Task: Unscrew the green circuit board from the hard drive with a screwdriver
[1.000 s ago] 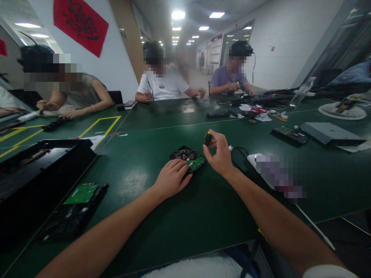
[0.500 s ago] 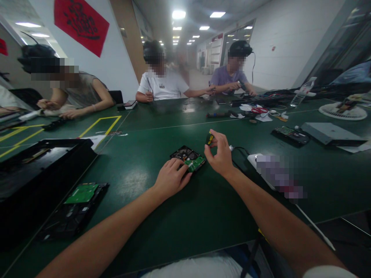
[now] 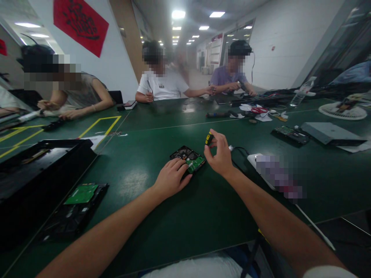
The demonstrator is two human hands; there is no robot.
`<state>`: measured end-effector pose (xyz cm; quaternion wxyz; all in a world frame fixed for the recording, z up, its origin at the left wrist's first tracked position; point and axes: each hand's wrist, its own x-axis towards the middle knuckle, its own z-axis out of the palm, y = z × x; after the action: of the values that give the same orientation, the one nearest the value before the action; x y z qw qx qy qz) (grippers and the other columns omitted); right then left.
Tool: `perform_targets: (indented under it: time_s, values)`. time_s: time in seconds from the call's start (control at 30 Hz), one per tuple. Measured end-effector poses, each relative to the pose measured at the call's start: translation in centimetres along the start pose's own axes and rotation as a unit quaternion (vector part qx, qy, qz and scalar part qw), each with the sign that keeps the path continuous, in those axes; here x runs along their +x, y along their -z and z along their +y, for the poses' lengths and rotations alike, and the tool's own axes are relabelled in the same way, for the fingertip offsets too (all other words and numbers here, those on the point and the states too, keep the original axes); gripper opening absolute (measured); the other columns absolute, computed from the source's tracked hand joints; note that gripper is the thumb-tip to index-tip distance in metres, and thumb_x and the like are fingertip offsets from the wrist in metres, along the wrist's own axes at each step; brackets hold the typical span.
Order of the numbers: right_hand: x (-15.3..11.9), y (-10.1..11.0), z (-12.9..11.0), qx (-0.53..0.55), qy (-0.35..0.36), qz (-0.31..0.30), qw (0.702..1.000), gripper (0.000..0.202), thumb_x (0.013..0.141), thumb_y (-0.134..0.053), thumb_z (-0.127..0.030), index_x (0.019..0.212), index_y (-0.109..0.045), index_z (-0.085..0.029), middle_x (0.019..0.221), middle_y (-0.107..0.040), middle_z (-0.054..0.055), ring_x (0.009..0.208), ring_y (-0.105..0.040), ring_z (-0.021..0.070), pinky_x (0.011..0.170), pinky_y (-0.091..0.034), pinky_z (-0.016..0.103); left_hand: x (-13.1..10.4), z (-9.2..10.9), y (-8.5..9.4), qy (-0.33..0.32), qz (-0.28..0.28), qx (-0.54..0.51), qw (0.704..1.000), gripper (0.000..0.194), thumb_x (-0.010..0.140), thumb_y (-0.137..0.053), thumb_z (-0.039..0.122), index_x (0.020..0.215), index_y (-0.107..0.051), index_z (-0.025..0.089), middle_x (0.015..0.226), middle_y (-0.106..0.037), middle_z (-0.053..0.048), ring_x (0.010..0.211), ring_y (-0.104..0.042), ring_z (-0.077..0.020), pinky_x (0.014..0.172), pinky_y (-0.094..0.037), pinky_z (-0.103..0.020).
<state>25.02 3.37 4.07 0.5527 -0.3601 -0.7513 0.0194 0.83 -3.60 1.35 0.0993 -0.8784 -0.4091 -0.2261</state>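
Observation:
A hard drive [image 3: 195, 163] with a green circuit board lies on the green table in front of me. My left hand [image 3: 171, 177] rests over its near left edge, fingers curled onto it, and covers part of the board. Just above its far right side is my right hand [image 3: 219, 154], with thumb and fingers pinching the yellow and black handle of a small screwdriver [image 3: 208, 138]. I cannot make out the screwdriver's shaft or tip.
Left of me are a black casing [image 3: 49, 154] and a second hard drive [image 3: 77, 208]. To the right lie a white power strip [image 3: 262, 170], another drive [image 3: 290, 136] and a grey metal box [image 3: 333, 133]. Co-workers sit across the table [image 3: 150, 231].
The screwdriver handle has turned in my right fingers, so more of its yellow shows. My left hand has stayed on the hard drive, almost still.

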Motion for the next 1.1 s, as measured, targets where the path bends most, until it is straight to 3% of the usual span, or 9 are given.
perform_targets:
  time_s: [0.3, 0.5, 0.7, 0.9, 1.1]
  values:
    - [0.13, 0.04, 0.02, -0.008, 0.001, 0.010, 1.000, 0.062, 0.096, -0.063, -0.025, 0.153, -0.040, -0.030, 0.130, -0.055, 0.011, 0.089, -0.065, 0.0195, 0.075, -0.066, 0.040, 0.08, 0.19, 0.04, -0.013, 0.010, -0.006, 1.000, 0.032, 0.102, -0.057, 0.040, 0.124, -0.068, 0.020, 0.128, -0.071, -0.013, 0.124, -0.064, -0.0320, 0.105, -0.053, -0.051]
    - [0.10, 0.07, -0.12, -0.001, 0.006, 0.002, 1.000, 0.063, 0.097, -0.058, -0.021, 0.156, -0.038, -0.030, 0.135, -0.054, 0.012, 0.096, -0.066, 0.0216, 0.084, -0.066, 0.043, 0.10, 0.24, 0.12, -0.010, 0.021, -0.007, 1.000, 0.028, 0.102, -0.057, 0.037, 0.120, -0.070, 0.021, 0.122, -0.073, -0.012, 0.119, -0.065, -0.0312, 0.102, -0.054, -0.050]
    - [0.10, 0.02, -0.06, -0.021, 0.002, 0.023, 1.000, 0.065, 0.095, -0.064, -0.026, 0.154, -0.038, -0.031, 0.131, -0.055, 0.012, 0.092, -0.064, 0.0224, 0.078, -0.066, 0.044, 0.05, 0.35, 0.41, -0.014, 0.018, 0.006, 1.000, 0.026, 0.103, -0.056, 0.038, 0.113, -0.072, 0.020, 0.115, -0.072, -0.012, 0.112, -0.066, -0.0297, 0.097, -0.055, -0.048]
    - [0.16, 0.20, -0.19, -0.011, 0.003, 0.003, 1.000, 0.063, 0.096, -0.061, -0.025, 0.155, -0.039, -0.033, 0.131, -0.055, 0.012, 0.095, -0.065, 0.0232, 0.081, -0.067, 0.045, -0.04, 0.51, 0.47, 0.007, 0.026, 0.022, 0.999, 0.028, 0.101, -0.059, 0.043, 0.110, -0.073, 0.021, 0.108, -0.068, -0.013, 0.101, -0.063, -0.0292, 0.088, -0.056, -0.047]
    - [0.05, 0.01, 0.05, -0.006, 0.000, 0.007, 1.000, 0.066, 0.095, -0.060, -0.022, 0.156, -0.036, -0.033, 0.135, -0.054, 0.012, 0.096, -0.066, 0.0229, 0.082, -0.067, 0.045, -0.12, 0.25, 0.17, 0.020, 0.027, 0.026, 0.999, 0.030, 0.100, -0.059, 0.045, 0.113, -0.072, 0.020, 0.117, -0.065, -0.016, 0.111, -0.061, -0.0330, 0.093, -0.057, -0.051]
